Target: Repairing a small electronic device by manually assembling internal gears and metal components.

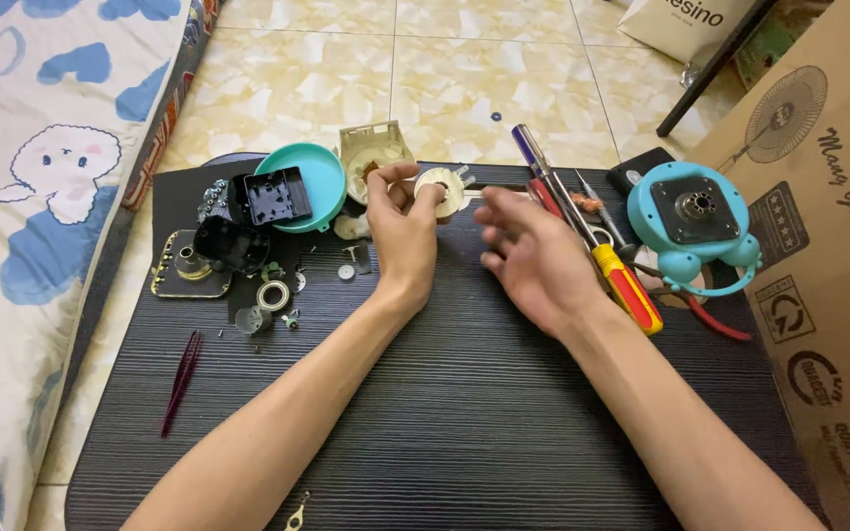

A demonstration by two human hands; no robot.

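My left hand pinches a round white plastic gear part between thumb and fingers, at the far side of a dark wood-grain table. A little to the right, my right hand hovers with fingers spread and slightly blurred, holding nothing. It is just left of a red and yellow screwdriver. A cream plastic housing lies just behind my left hand.
A teal round cover with a black box, small metal parts and a bearing lie at the left. Maroon tweezers sit near the left edge. A teal fan motor base, more screwdrivers and a cardboard box are at the right.
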